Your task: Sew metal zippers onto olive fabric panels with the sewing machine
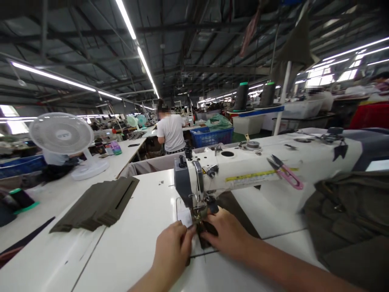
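Closest to me, my left hand (172,247) is curled with its fingertips pinched down on the near edge of a small dark fabric piece (208,233), and my right hand (229,235) lies flatter, fingers pressing the same piece onto the bench (136,235) from the other side. The piece sits between both hands, directly under the presser foot (199,214) of the sewing machine (243,172). I judge the work to be at an early point on this piece: it is placed and held under the foot, most of it reaches toward me, and I can see no finished seam.

Off past my left hand, a fanned stack of olive cut pieces (97,205) lies on the bench, which suggests plenty is left. To the far side of my right hand a bundle of olive cloth (349,219) is heaped, and pink thread snips (287,172) rest on the machine arm just beyond that hand.

Farther out stand a white fan (62,136), a blue basket (211,136) and a person in a white shirt (172,132) turned away.

I cannot tell whether the needle is down: my hands and the foot hide it. The stitch line, the piece's full outline and the olive bundle's right edge are covered or cut off.
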Tool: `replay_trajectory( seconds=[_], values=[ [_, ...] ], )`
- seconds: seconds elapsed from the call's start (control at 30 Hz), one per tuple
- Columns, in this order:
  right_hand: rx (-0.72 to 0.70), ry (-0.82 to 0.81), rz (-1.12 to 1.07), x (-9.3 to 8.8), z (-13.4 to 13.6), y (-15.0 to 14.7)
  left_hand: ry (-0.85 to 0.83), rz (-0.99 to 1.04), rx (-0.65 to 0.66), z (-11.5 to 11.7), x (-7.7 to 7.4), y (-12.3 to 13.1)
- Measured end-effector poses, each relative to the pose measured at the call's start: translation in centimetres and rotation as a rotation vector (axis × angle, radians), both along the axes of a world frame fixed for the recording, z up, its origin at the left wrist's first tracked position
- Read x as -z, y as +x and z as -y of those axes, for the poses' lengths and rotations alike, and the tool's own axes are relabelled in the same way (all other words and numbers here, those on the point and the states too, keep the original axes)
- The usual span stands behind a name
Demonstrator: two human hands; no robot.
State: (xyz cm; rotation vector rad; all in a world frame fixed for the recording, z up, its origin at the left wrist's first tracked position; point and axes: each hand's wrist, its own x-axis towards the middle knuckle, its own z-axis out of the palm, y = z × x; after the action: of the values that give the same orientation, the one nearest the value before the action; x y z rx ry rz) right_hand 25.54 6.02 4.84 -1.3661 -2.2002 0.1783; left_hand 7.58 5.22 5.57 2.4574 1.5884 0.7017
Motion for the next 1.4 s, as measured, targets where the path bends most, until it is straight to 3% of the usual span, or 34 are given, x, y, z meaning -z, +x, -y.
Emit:
replay_trajectory(
  seconds=[0.07, 0.17, 0.33, 0.43, 0.87, 1.1, 1.4],
  values=[
    [-0.048, -0.02, 0.015, -0.2, -0.9, 0.2, -0.049, 0.069, 0.038, 0.5, -0.1, -0.1],
    [-0.052, 0.0, 0.015, 0.1, -1.7, 0.3, 0.08, 0.15, 0.226, 1.1, 0.2, -0.1],
    [0.054, 0.034, -0.02, 1.1, -1.9, -0.2, 0.319, -0.03, 0.498, 0.7, 1.0, 0.3],
    [0.122, 0.041, -0.009, 1.2, -1.5, -0.3, 0.373, -0.156, 0.576, 0.0, 1.0, 0.7],
    [0.323, -0.055, 0.083, 1.0, -2.6, -0.6, 0.374, -0.253, 0.551, -0.7, 1.3, 0.9],
    [0.267, -0.092, 0.057, 0.3, -2.8, -0.3, 0.358, -0.243, 0.548, -0.7, 1.3, 0.9],
    [0.402, -0.065, 0.107, 1.7, -3.8, -1.0, 0.33, -0.239, 0.555, -0.9, 1.7, 0.9]
  ],
)
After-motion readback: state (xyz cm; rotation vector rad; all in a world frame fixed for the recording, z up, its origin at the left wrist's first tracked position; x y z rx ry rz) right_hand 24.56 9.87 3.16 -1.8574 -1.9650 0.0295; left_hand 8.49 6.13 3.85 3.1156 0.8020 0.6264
